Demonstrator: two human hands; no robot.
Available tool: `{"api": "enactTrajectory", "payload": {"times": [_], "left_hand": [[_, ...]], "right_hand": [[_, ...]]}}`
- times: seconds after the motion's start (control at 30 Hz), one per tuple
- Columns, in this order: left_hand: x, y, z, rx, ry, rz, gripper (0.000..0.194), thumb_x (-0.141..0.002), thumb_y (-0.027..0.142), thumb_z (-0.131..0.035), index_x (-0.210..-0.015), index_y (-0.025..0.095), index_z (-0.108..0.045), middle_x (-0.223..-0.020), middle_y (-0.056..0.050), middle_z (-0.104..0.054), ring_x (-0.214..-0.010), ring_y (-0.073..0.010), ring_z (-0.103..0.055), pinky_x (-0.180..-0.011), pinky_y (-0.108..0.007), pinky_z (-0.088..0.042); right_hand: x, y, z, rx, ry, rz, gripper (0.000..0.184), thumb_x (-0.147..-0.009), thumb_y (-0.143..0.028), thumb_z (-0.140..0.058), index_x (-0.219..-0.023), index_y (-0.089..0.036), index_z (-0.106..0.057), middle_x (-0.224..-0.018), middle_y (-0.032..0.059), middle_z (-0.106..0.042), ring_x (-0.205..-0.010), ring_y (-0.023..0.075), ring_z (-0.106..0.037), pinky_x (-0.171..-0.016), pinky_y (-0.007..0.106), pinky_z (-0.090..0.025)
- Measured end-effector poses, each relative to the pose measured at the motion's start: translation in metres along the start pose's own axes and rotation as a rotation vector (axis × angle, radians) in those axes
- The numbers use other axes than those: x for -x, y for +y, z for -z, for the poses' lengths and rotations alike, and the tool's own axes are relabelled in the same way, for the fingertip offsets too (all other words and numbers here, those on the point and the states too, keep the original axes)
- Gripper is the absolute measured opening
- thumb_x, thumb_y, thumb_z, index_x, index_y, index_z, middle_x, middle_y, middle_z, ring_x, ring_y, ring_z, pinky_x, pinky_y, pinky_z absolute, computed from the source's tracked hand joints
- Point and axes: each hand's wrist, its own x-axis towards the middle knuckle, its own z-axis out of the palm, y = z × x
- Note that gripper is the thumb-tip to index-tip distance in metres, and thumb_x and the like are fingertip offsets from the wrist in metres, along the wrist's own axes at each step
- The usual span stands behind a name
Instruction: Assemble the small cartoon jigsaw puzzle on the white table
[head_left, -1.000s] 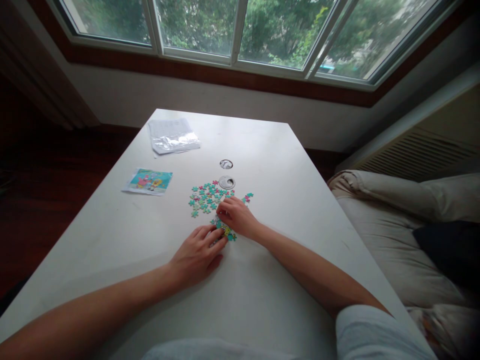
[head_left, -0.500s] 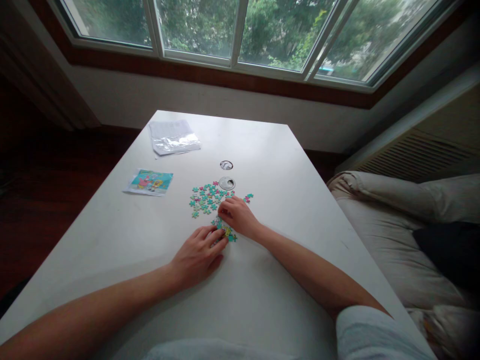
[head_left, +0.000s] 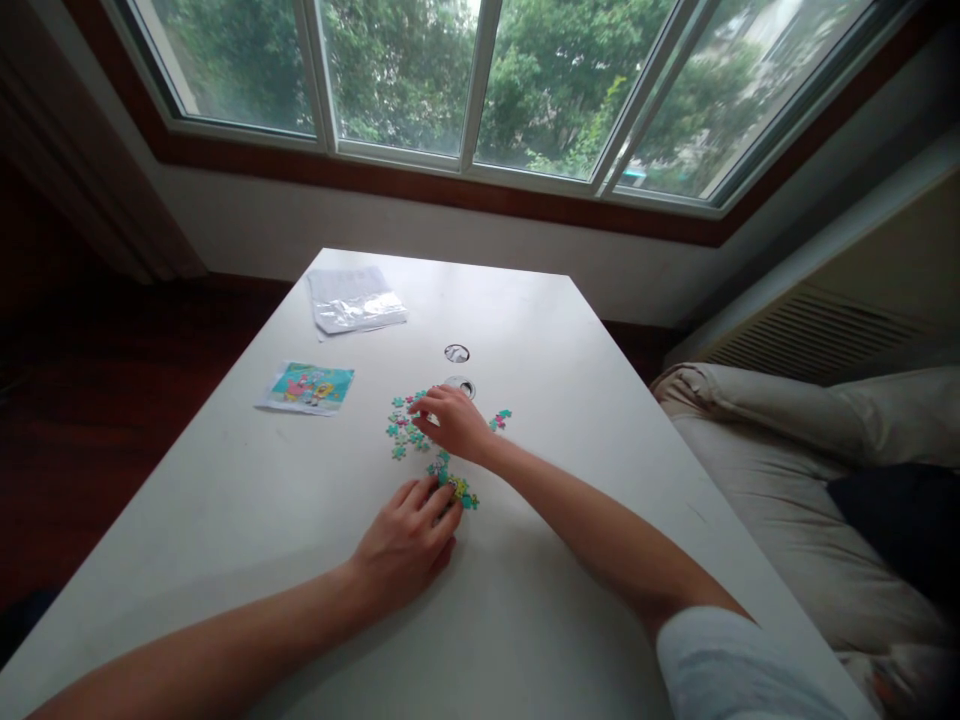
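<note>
My left hand (head_left: 409,535) lies on the table with its fingers spread. Its fingertips touch a cluster of joined jigsaw pieces (head_left: 459,488), teal and yellow, and cover part of it. Over the pile of loose jigsaw pieces (head_left: 400,432) is my right hand (head_left: 454,420), fingers bent and thumb a little apart from the index finger. No piece shows between those fingers, and the hand hides much of the pile. A few pink and teal pieces (head_left: 500,419) lie apart, right of my right wrist.
On the white table (head_left: 570,400), a cartoon picture sheet (head_left: 311,388) lies left of the pile. Papers in a clear plastic bag (head_left: 356,300) are at the far left. Two round holes are beyond the pile, the farther (head_left: 457,353) uncovered. A beige sofa (head_left: 750,470) stands on the right.
My right hand has moved left and away from me, from beside the joined pieces to over the loose pile. My left hand stays on the joined pieces. The camera view has tilted up slightly.
</note>
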Motion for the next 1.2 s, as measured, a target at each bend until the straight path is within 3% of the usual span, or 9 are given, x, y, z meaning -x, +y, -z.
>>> {"api": "enactTrajectory", "payload": {"times": [0.2, 0.5, 0.73, 0.87, 1.03, 1.2], "left_hand": [[0.004, -0.003, -0.002, -0.015, 0.01, -0.004, 0.037, -0.094, 0.022, -0.054, -0.13, 0.018, -0.057, -0.137, -0.011, -0.059, -0.128, -0.0322, -0.051, -0.105, -0.046, -0.045], [-0.002, -0.003, 0.006, 0.016, -0.009, 0.019, 0.032, -0.093, 0.02, -0.055, -0.124, 0.019, -0.059, -0.131, -0.011, -0.061, -0.126, -0.0305, -0.053, -0.103, -0.045, -0.047], [0.001, -0.006, 0.004, 0.013, -0.015, 0.015, 0.032, -0.094, 0.021, -0.054, -0.126, 0.019, -0.059, -0.132, -0.01, -0.061, -0.127, -0.0319, -0.051, -0.103, -0.046, -0.047], [0.001, -0.006, 0.003, 0.011, -0.011, 0.011, 0.033, -0.094, 0.02, -0.053, -0.126, 0.019, -0.058, -0.133, -0.011, -0.06, -0.128, -0.0314, -0.051, -0.104, -0.046, -0.047], [0.001, -0.007, 0.003, 0.01, -0.004, 0.012, 0.033, -0.095, 0.021, -0.052, -0.127, 0.02, -0.058, -0.134, -0.01, -0.06, -0.127, -0.0314, -0.052, -0.103, -0.045, -0.047], [0.002, -0.008, 0.003, 0.037, 0.013, 0.014, 0.036, -0.095, 0.022, -0.052, -0.13, 0.019, -0.057, -0.135, -0.011, -0.059, -0.129, -0.0318, -0.051, -0.104, -0.047, -0.047]], "right_hand": [[-0.031, -0.008, -0.018, 0.134, -0.115, -0.018, 0.022, -0.093, -0.032, -0.068, -0.113, -0.026, -0.074, -0.107, 0.0076, -0.07, -0.103, 0.0236, -0.057, -0.089, 0.036, -0.04], [-0.044, -0.022, -0.022, 0.284, -0.195, -0.073, 0.017, -0.095, -0.027, -0.059, -0.106, -0.023, -0.071, -0.111, 0.0094, -0.066, -0.108, 0.026, -0.054, -0.089, 0.036, -0.04], [-0.052, -0.022, -0.026, 0.278, -0.223, -0.006, 0.014, -0.091, -0.021, -0.06, -0.104, -0.02, -0.064, -0.108, 0.0085, -0.068, -0.103, 0.0251, -0.056, -0.087, 0.036, -0.037], [-0.051, -0.02, -0.028, 0.16, -0.198, 0.044, 0.017, -0.092, -0.017, -0.06, -0.107, -0.022, -0.065, -0.102, 0.004, -0.072, -0.098, 0.0214, -0.059, -0.09, 0.035, -0.036], [-0.039, -0.016, -0.015, -0.08, -0.046, 0.014, 0.022, -0.094, -0.014, -0.057, -0.109, -0.021, -0.072, -0.103, 0.0041, -0.073, -0.094, 0.0164, -0.061, -0.089, 0.03, -0.04], [-0.011, -0.009, -0.002, -0.407, 0.04, -0.19, 0.01, -0.088, -0.019, -0.065, -0.095, -0.02, -0.072, -0.084, -0.0001, -0.073, -0.075, 0.0129, -0.062, -0.075, 0.026, -0.047]]}}
